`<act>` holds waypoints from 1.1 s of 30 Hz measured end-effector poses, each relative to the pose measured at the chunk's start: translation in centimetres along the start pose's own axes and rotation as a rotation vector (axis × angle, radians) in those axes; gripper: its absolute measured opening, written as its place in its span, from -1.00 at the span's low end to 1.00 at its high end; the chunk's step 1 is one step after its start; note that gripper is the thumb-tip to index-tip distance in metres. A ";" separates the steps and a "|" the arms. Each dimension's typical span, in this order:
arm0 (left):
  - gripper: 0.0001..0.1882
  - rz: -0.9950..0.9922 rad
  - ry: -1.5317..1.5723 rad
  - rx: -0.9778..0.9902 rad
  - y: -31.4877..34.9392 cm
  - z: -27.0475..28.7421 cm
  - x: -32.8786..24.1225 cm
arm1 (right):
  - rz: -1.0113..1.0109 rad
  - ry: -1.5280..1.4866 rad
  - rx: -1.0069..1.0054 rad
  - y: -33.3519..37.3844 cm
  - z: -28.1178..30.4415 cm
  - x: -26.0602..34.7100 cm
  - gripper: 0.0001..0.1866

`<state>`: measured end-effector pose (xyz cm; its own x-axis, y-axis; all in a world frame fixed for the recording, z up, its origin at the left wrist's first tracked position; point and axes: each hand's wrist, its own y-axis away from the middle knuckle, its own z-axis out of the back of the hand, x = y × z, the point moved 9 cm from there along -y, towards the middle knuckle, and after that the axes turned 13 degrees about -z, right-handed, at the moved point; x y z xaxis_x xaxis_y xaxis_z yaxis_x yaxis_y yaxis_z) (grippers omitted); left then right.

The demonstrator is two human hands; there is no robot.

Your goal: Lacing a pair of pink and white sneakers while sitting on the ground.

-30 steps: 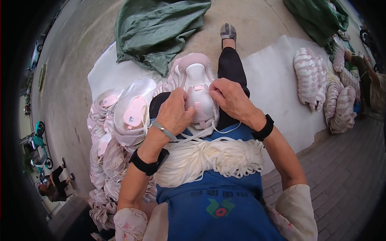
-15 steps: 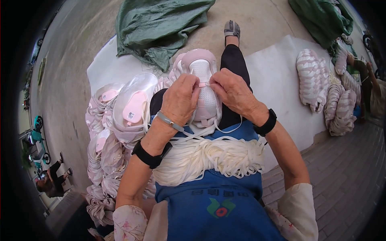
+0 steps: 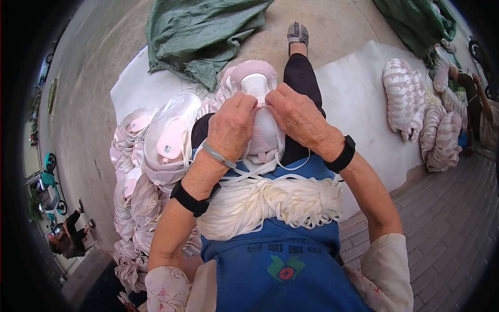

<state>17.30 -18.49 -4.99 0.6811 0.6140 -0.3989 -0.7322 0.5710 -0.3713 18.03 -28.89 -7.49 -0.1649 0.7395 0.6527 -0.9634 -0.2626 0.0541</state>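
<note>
Where a second ago the left hand (image 3: 232, 125) lay lower along the mesh tongue (image 3: 266, 135) and the right hand (image 3: 301, 117) stood off to the other side, both have come together at the far end of the tongue. Half a second ago they had already met there; since then they have barely shifted, and their fingertips are just beside each other. That reads as careful, two-handed work at one small spot of the lacing, around the pink loop (image 3: 261, 105) (what exactly passes there is too fine to make out).

The pink-and-white sneaker upper (image 3: 265, 122) lies in front of the apron (image 3: 280, 260), between the person's black-clad legs, its toe pointing away. On each hand the thumb and fingers are closed in a pinch at the upper; I cannot tell whether a lace or an edge is caught between them. A loose white lace (image 3: 298, 168) curves beside the near end of the upper, so the lacing does not look finished. Across the lap lies a thick hank of cream-white laces (image 3: 270, 203), which has stayed put, as have the piled uppers (image 3: 130, 156) on the left, one showing a pink insole (image 3: 174, 138)
</note>
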 end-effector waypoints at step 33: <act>-0.88 0.036 0.035 -0.010 0.2 -0.9 0.9 | 0.161 -0.014 -0.137 0.4 0.0 0.8 -0.83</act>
<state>17.82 -18.29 -6.19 0.6540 0.6146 -0.4411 -0.7563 0.5435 -0.3642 17.52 -28.42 -6.92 -0.3167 0.6857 0.6554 -0.9448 -0.2889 -0.1544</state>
